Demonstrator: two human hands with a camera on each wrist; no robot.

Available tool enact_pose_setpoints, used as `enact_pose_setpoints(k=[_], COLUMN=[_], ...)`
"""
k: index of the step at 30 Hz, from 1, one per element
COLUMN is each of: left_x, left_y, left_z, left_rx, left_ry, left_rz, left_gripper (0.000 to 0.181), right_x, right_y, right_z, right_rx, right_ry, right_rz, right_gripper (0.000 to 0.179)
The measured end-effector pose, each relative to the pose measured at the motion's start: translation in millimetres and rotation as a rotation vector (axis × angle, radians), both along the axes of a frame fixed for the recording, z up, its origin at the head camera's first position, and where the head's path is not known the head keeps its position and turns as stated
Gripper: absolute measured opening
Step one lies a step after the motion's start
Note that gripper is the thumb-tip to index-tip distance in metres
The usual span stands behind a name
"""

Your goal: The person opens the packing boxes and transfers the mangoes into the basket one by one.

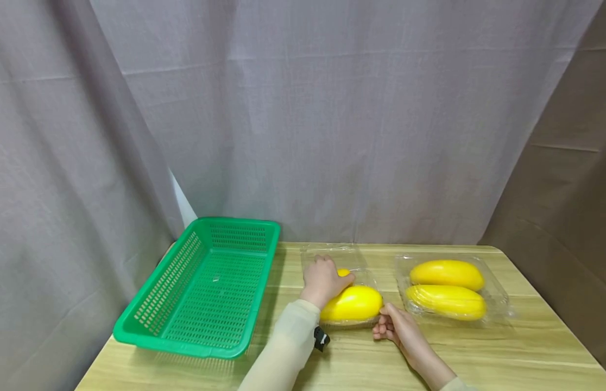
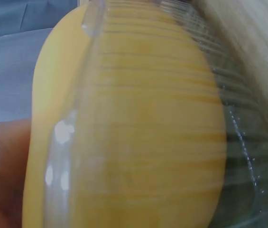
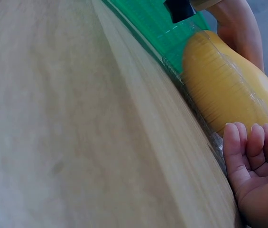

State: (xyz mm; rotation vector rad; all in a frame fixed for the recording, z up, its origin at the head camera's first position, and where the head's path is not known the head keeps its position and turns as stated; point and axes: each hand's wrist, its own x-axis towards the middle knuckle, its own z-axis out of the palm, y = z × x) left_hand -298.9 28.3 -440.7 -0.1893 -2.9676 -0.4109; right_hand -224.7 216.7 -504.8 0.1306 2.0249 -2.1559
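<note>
A clear plastic box stands on the table with its lid folded back toward the curtain. Inside lie two smooth, oblong yellow fruits, one behind the other. My left hand reaches over the box and grips the rear fruit, covering most of it. The front fruit fills the left wrist view behind the ribbed box wall. At the box's right end, my right hand pinches the rim between thumb and forefinger; its other fingers curl beside the wall.
A green plastic basket with slotted sides stands at the left of the wooden table. On the right is another clear box holding two yellow fruits. A grey curtain hangs behind the table.
</note>
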Motion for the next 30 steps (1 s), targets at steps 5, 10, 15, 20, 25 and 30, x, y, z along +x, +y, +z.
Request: enact_pose_setpoints(k=[5, 10, 15, 20, 25, 30], left_x=[3.5, 8.3, 12.0, 11.6, 9.6, 6.5], left_y=[-4.0, -13.1, -24.1, -32.8, -37.6, -41.3], left_z=[-3.0, -1.3, 1.3, 3.3, 3.2, 0.5], left_rx=[0.043, 0.117, 0.258, 0.336, 0.349, 0.381], left_ry=[-0.001, -0.008, -0.021, -0.045, -0.068, -0.102], left_rz=[-0.02, -0.082, -0.157, -0.214, -0.228, -0.23], left_gripper=[0.077, 0.085, 0.062, 0.052, 0.057, 0.058], right_x=[0.7, 1.1, 0.0, -0.2, 0.7, 0.1], right_y=[1.8, 3.2, 2.6, 2.3, 3.5, 4.8], right_z=[-0.7, -0.6, -0.4, -0.2, -0.6, -1.0], right_rx=[-0.009, -0.017, -0.025, -0.027, -0.031, -0.033], right_ry=[0.002, 0.003, 0.002, 0.003, -0.009, -0.02], right_rz=[0.014, 0.024, 0.022, 0.015, 0.016, 0.0], right_gripper=[0.027, 0.027, 0.026, 0.024, 0.026, 0.028])
